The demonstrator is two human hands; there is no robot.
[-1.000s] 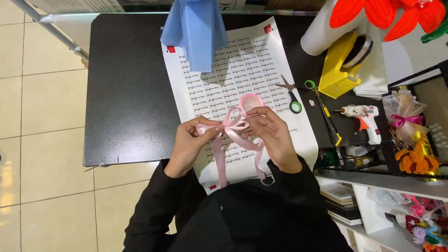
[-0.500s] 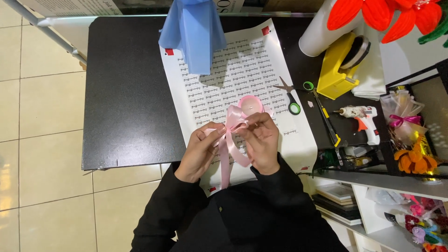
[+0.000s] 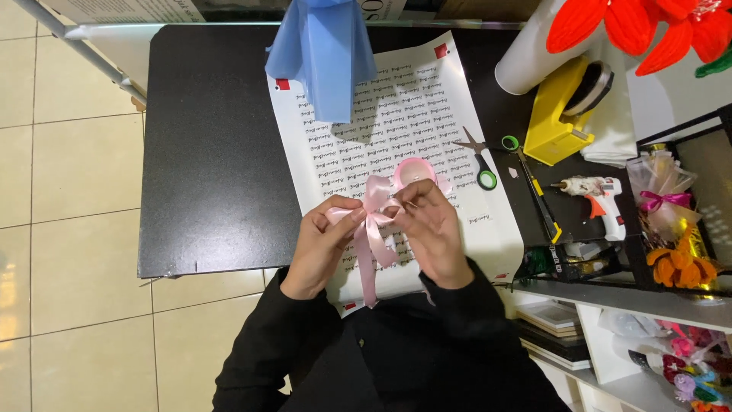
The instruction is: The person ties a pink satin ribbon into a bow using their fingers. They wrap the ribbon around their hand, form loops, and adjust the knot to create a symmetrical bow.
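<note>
Pink ribbon bow (image 3: pixel 375 200) sits between both hands above the printed paper sheet (image 3: pixel 427 114); left hand (image 3: pixel 324 244) pinches one loop, right hand (image 3: pixel 435 229) pinches the knot. One scissors (image 3: pixel 480 160), one glue gun (image 3: pixel 598 200) right of sheet.

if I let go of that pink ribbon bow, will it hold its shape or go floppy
Probably floppy: the pink ribbon bow has tails hanging limp between the left hand and right hand. Its sheen suggests satin, so the knot may slip. It looks very light, likely sliding easily over the printed paper sheet.
</note>
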